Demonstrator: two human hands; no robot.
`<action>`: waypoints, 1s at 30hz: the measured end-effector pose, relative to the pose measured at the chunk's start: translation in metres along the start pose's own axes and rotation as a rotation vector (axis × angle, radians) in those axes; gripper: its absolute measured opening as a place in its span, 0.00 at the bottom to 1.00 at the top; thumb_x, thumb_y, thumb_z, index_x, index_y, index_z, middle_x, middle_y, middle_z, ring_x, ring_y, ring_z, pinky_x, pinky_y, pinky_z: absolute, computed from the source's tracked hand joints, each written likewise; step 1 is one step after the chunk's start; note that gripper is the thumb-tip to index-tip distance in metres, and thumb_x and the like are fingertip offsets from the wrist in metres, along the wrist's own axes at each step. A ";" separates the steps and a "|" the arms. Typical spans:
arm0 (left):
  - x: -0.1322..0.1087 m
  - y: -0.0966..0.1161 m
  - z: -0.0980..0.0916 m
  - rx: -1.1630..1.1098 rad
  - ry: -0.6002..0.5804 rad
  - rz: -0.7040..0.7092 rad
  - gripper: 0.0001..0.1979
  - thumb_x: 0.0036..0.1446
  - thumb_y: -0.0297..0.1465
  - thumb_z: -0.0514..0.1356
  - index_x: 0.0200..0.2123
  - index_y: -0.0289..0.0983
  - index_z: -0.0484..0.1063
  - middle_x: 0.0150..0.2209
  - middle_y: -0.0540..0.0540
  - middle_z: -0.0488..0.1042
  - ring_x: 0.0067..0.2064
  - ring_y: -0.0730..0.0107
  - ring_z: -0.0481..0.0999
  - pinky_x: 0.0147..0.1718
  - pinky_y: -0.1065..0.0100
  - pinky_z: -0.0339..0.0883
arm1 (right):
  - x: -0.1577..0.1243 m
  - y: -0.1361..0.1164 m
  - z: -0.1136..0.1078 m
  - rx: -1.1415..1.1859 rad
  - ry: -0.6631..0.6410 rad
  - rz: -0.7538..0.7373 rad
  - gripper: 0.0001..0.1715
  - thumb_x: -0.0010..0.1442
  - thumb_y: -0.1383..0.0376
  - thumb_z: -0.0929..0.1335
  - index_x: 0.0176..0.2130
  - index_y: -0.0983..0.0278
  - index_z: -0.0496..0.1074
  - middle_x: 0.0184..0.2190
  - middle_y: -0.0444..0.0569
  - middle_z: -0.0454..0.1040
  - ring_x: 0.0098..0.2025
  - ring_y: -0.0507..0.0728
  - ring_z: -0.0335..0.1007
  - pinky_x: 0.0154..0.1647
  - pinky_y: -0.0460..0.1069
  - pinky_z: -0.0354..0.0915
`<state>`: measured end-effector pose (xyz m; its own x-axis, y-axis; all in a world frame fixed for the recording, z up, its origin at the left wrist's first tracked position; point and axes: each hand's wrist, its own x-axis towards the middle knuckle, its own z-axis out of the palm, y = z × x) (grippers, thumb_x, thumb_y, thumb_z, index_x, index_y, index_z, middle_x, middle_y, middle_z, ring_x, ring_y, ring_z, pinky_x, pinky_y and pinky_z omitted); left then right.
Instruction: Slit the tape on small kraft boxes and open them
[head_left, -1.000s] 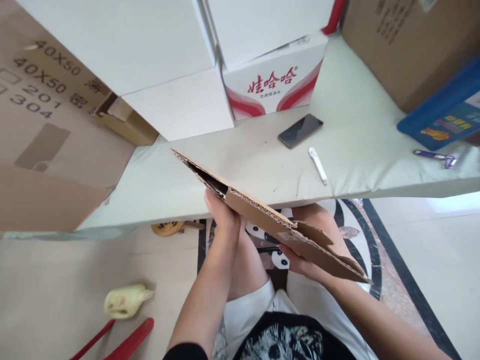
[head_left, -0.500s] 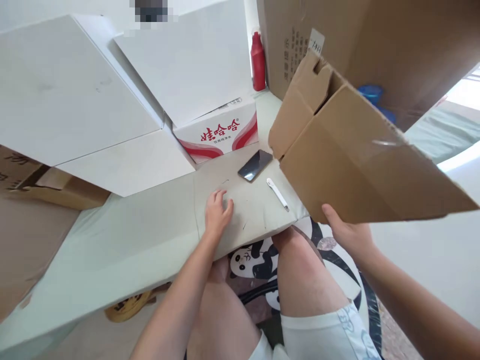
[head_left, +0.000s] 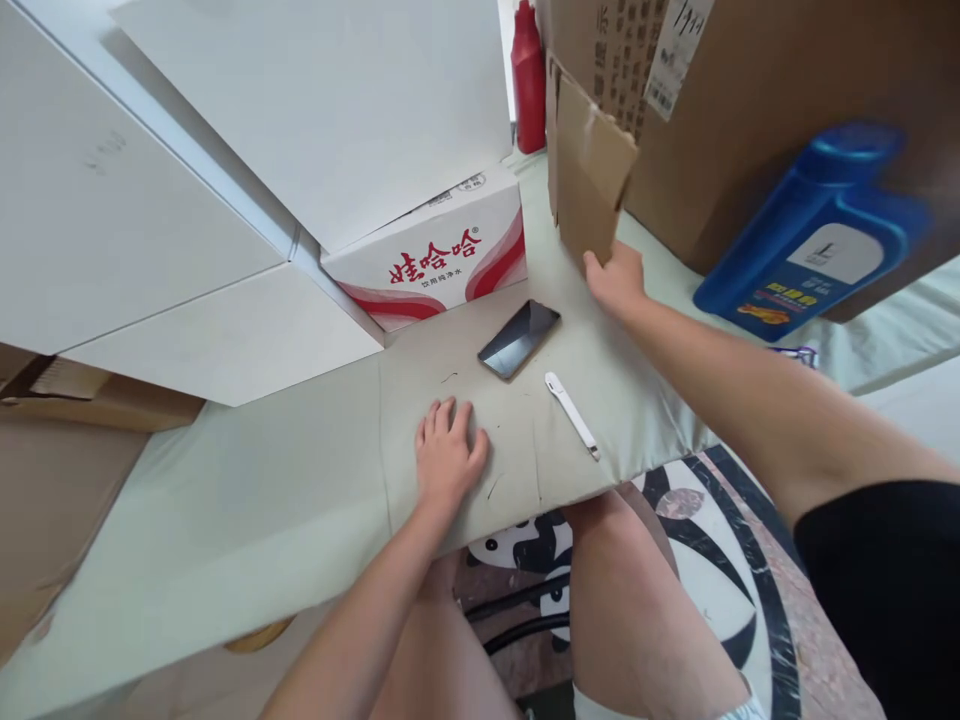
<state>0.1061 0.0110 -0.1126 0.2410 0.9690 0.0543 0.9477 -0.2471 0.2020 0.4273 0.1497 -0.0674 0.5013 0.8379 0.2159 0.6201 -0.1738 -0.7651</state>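
Observation:
My right hand (head_left: pixel 616 280) reaches across the table and grips the lower edge of a folded brown cardboard box (head_left: pixel 589 170), which stands upright against the large carton. My left hand (head_left: pixel 450 452) rests palm down on the pale green table cover (head_left: pixel 300 470), fingers spread, holding nothing. Between the hands lie a black smartphone (head_left: pixel 519 340) and, nearer to me, a white utility knife (head_left: pixel 571 415). A white-and-red water carton (head_left: pixel 442 260) stands behind the phone.
Large white boxes (head_left: pixel 187 190) are stacked at the left and back. A red bottle (head_left: pixel 529 80) stands at the back. On the right are a big brown carton (head_left: pixel 720 130) and a blue bottle (head_left: pixel 810 240). An open cardboard box (head_left: pixel 97 400) sits at far left.
My right hand has carried the folded cardboard box from the front right to the back, beside the red bottle, uncovering the blue bottle. My left hand stays on the table. The view has shifted.

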 end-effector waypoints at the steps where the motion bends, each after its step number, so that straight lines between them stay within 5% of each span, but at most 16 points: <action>1: 0.000 0.000 0.001 0.006 0.003 0.002 0.24 0.65 0.37 0.53 0.60 0.37 0.72 0.66 0.33 0.68 0.71 0.39 0.61 0.67 0.40 0.58 | 0.014 -0.003 0.005 -0.015 -0.024 -0.028 0.24 0.66 0.62 0.64 0.58 0.68 0.71 0.57 0.61 0.75 0.65 0.69 0.68 0.68 0.66 0.59; 5: 0.000 -0.001 0.002 0.014 0.009 -0.001 0.23 0.64 0.37 0.54 0.60 0.38 0.72 0.66 0.34 0.69 0.71 0.40 0.62 0.67 0.40 0.59 | 0.041 0.000 0.015 -0.077 -0.156 -0.098 0.39 0.61 0.57 0.70 0.66 0.71 0.62 0.64 0.65 0.67 0.69 0.70 0.62 0.70 0.65 0.55; 8: -0.001 0.000 0.000 0.010 0.003 0.004 0.23 0.64 0.37 0.54 0.60 0.38 0.72 0.66 0.34 0.69 0.71 0.40 0.62 0.67 0.40 0.59 | 0.023 0.014 0.011 -0.119 -0.198 -0.196 0.44 0.58 0.60 0.71 0.68 0.72 0.58 0.69 0.68 0.60 0.72 0.72 0.57 0.72 0.64 0.55; 14: 0.001 0.004 -0.002 0.009 -0.002 -0.006 0.23 0.65 0.37 0.53 0.60 0.37 0.72 0.66 0.34 0.68 0.71 0.41 0.61 0.68 0.42 0.57 | -0.085 0.019 0.001 -0.119 -0.149 -0.349 0.34 0.62 0.64 0.64 0.64 0.72 0.62 0.69 0.67 0.62 0.73 0.68 0.57 0.74 0.65 0.54; 20: -0.009 0.000 0.002 -0.026 -0.035 0.037 0.22 0.68 0.33 0.51 0.62 0.36 0.71 0.68 0.37 0.67 0.72 0.49 0.61 0.70 0.50 0.57 | -0.220 -0.020 0.037 -0.107 -0.370 -0.574 0.31 0.64 0.62 0.62 0.63 0.68 0.65 0.69 0.61 0.65 0.71 0.66 0.61 0.71 0.64 0.61; 24: -0.039 -0.052 -0.012 -0.036 -0.110 0.074 0.20 0.67 0.34 0.54 0.60 0.44 0.72 0.69 0.49 0.67 0.71 0.63 0.63 0.70 0.61 0.57 | -0.284 -0.047 0.074 -0.144 -0.569 -0.669 0.32 0.64 0.62 0.62 0.64 0.73 0.66 0.68 0.66 0.65 0.70 0.70 0.62 0.70 0.66 0.61; 30: -0.094 -0.197 -0.070 0.014 -0.055 -0.242 0.22 0.66 0.36 0.56 0.61 0.38 0.70 0.68 0.38 0.67 0.69 0.54 0.66 0.68 0.53 0.60 | -0.343 -0.126 0.152 -0.267 -0.745 -0.771 0.31 0.65 0.64 0.61 0.64 0.69 0.68 0.69 0.62 0.65 0.71 0.71 0.60 0.70 0.66 0.59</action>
<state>-0.1182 -0.0318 -0.0888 0.0179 0.9987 -0.0477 0.9820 -0.0085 0.1888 0.0859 -0.0375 -0.1376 -0.5094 0.8557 0.0908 0.7651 0.4986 -0.4075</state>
